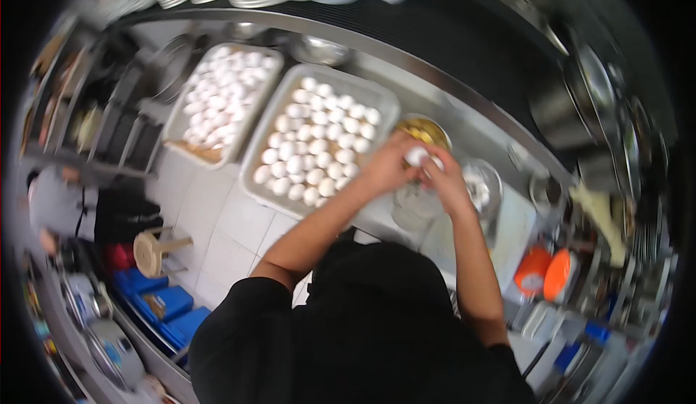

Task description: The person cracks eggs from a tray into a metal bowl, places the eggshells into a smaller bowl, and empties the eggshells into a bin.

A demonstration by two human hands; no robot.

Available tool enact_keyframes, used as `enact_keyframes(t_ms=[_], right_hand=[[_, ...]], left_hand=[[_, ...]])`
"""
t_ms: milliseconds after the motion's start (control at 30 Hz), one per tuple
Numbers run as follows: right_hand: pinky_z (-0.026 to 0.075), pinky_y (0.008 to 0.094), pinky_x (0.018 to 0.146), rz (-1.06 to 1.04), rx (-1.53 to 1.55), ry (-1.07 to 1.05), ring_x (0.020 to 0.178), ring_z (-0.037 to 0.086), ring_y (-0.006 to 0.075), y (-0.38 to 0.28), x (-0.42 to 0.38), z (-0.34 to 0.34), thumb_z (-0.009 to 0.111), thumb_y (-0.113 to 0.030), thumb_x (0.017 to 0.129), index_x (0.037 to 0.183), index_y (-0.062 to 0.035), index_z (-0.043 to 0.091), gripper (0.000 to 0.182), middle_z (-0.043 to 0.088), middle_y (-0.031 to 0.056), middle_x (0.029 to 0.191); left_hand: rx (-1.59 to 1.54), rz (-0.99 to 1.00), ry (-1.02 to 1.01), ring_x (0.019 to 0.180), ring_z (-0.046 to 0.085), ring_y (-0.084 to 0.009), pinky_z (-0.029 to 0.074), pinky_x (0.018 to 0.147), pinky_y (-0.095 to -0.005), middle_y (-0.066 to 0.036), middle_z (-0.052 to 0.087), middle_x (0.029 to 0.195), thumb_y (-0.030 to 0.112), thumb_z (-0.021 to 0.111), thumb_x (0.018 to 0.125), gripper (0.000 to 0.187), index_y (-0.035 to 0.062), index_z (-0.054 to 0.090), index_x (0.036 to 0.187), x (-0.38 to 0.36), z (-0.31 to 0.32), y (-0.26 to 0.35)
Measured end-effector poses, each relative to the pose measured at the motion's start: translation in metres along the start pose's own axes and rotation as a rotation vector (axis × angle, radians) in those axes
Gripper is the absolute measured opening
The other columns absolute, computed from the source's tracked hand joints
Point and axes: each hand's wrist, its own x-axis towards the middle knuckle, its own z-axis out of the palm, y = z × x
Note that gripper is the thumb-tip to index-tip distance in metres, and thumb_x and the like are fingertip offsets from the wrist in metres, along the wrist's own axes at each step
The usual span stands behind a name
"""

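My left hand (392, 163) and my right hand (445, 184) are close together above the counter, fingers closed around a white egg (415, 155). A second white patch shows by my right fingers; blur hides whether the shell is whole or split. Just beyond my hands, a metal bowl (444, 135) holds yellow yolks (419, 133). Below them sits a bowl (412, 214) with something pale and clear, partly covered by my right hand. To the right, white pieces that look like eggshells (476, 188) lie in another bowl (496, 184).
Left of my hands stands a large tub (250, 176) of eggs (317, 145), with a second egg tub (272, 65) beyond it. A cutting board (516, 219) and orange bowls (558, 273) are at right. Another person (61, 201) is at far left near a stool (150, 253).
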Motion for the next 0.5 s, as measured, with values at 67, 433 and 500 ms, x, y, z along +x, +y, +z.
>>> enact_keyframes(t_ms=[67, 433, 500], right_hand=[[0.053, 0.0255, 0.069, -0.038, 0.017, -0.026, 0.093, 0.066, 0.0095, 0.014, 0.006, -0.007, 0.070, -0.024, 0.105, 0.141, -0.0107, 0.068, 0.039, 0.071, 0.0051, 0.122], [0.053, 0.0247, 0.057, -0.029, -0.121, -0.049, 0.072, 0.063, 0.0082, 0.013, 0.033, -0.011, 0.069, -0.017, 0.106, 0.146, -0.0108, 0.060, 0.041, 0.070, 0.0009, 0.101], [0.052, 0.0236, 0.057, -0.011, -0.128, -0.055, 0.073, 0.062, 0.0076, 0.003, 0.030, -0.006, 0.071, -0.016, 0.105, 0.146, -0.0104, 0.061, 0.042, 0.070, 0.0012, 0.101]], left_hand=[[-0.082, -0.047, 0.009, 0.112, 0.068, -0.0367, 0.057, 0.097, -0.0447, -0.015, 0.071, 0.118, 0.009, 0.086, 0.082, 0.043, 0.0106, 0.074, 0.123, -0.003, -0.006, 0.010], [-0.072, -0.134, -0.118, 0.095, 0.073, -0.0382, 0.059, 0.085, -0.0467, -0.016, 0.077, 0.102, 0.018, 0.085, 0.075, 0.042, 0.0108, 0.080, 0.116, -0.003, -0.030, -0.006], [-0.081, -0.104, -0.062, 0.096, 0.074, -0.0378, 0.059, 0.085, -0.0463, -0.016, 0.077, 0.102, 0.018, 0.085, 0.072, 0.047, 0.0102, 0.080, 0.118, -0.003, -0.023, -0.012]])
